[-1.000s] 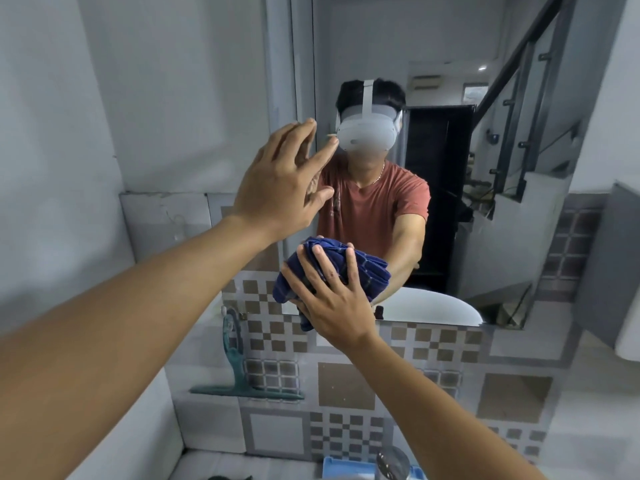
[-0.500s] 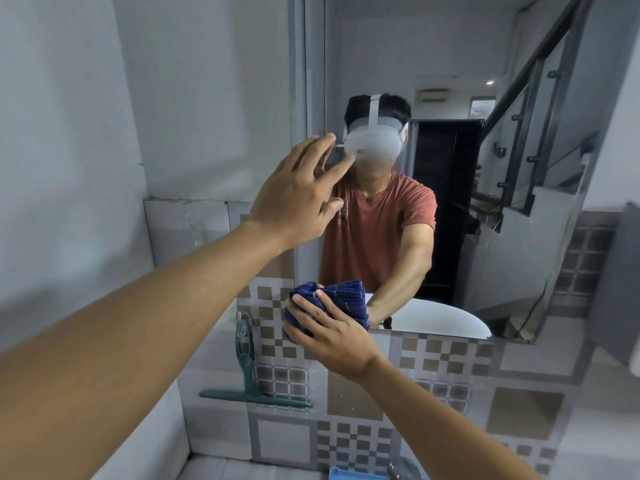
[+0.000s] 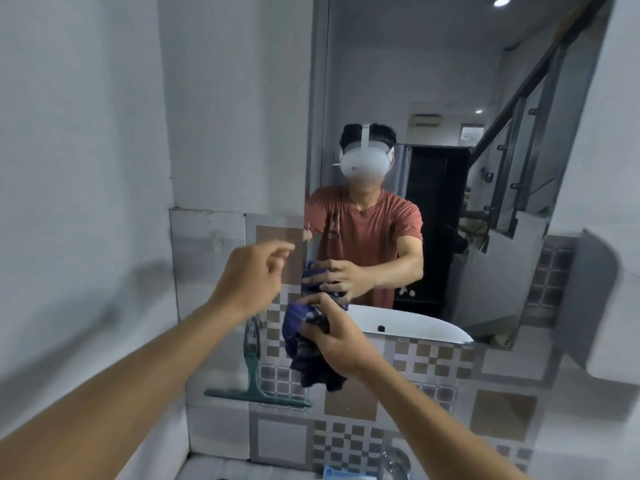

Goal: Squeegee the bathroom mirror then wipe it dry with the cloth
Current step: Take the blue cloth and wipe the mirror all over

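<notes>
The mirror hangs on the wall ahead, above a band of checked tiles. My right hand grips a bunched dark blue cloth just below the mirror's lower left corner, with the cloth hanging down off the glass. My left hand hovers left of the mirror's edge, fingers loosely curled and holding nothing. A green squeegee leans upright against the tiled wall below my left hand, blade down.
A plain grey wall closes in on the left. A chrome tap and a blue object show at the bottom edge. A grey fixture juts out at the right. The mirror reflects a person and a staircase.
My right hand has drawn the cloth down off the mirror's lower edge, where it now hangs loose. My left hand has left the mirror's edge, dropped and curled. The view has tilted up.
</notes>
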The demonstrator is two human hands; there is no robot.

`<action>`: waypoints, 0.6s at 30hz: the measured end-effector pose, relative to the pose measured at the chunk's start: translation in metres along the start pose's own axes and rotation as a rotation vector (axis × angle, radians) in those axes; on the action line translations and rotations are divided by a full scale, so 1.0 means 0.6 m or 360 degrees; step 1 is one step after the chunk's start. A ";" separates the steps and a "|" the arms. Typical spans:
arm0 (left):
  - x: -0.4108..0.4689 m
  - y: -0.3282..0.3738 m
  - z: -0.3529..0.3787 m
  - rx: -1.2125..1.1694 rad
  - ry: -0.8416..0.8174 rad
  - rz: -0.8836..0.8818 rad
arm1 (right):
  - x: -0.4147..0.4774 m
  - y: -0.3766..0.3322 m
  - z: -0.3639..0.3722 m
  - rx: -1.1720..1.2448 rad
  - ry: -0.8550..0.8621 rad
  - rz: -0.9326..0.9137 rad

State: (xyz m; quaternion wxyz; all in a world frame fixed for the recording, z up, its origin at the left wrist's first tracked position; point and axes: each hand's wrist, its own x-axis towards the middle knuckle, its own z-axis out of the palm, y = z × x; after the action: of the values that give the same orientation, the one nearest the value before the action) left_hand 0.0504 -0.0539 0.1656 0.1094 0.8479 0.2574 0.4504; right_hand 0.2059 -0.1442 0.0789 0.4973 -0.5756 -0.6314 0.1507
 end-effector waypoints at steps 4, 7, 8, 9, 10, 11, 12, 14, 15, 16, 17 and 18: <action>-0.055 -0.029 -0.018 -0.0663 -0.0654 -0.0640 | -0.006 -0.045 -0.007 0.0844 -0.0018 0.0137; -0.078 -0.028 -0.035 -0.0860 -0.0668 -0.0655 | -0.007 -0.069 0.001 0.1256 -0.0058 0.0235; -0.082 -0.025 -0.042 -0.0831 -0.0613 -0.0638 | -0.007 -0.076 0.003 0.1298 -0.0074 0.0253; -0.083 -0.025 -0.049 -0.0760 -0.0548 -0.0616 | -0.010 -0.087 0.004 0.1289 -0.0080 0.0277; -0.083 -0.023 -0.057 -0.0687 -0.0490 -0.0599 | -0.012 -0.096 0.003 0.1256 -0.0082 0.0301; -0.081 -0.023 -0.065 -0.0634 -0.0438 -0.0596 | -0.013 -0.105 0.001 0.1215 -0.0070 0.0333; -0.077 -0.021 -0.074 -0.0596 -0.0388 -0.0598 | -0.014 -0.114 -0.002 0.1189 -0.0055 0.0375; -0.070 -0.015 -0.092 -0.0497 -0.0309 -0.0592 | -0.012 -0.130 -0.007 0.1173 -0.0013 0.0476; -0.066 -0.012 -0.101 -0.0447 -0.0264 -0.0575 | -0.010 -0.138 -0.008 0.1168 -0.0008 0.0506; -0.063 -0.010 -0.110 -0.0413 -0.0212 -0.0558 | -0.008 -0.145 -0.005 0.1156 -0.0016 0.0505; -0.059 -0.010 -0.118 -0.0383 -0.0164 -0.0541 | -0.006 -0.152 0.000 0.1101 -0.0026 0.0459; -0.056 -0.010 -0.127 -0.0347 -0.0136 -0.0525 | -0.003 -0.156 0.006 0.0962 -0.0027 0.0352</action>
State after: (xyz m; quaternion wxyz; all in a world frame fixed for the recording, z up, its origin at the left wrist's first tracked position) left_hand -0.0293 -0.0701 0.1828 0.2836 0.7957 0.3376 0.4153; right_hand 0.1485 -0.1717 0.1475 0.6211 -0.4656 -0.4959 0.3893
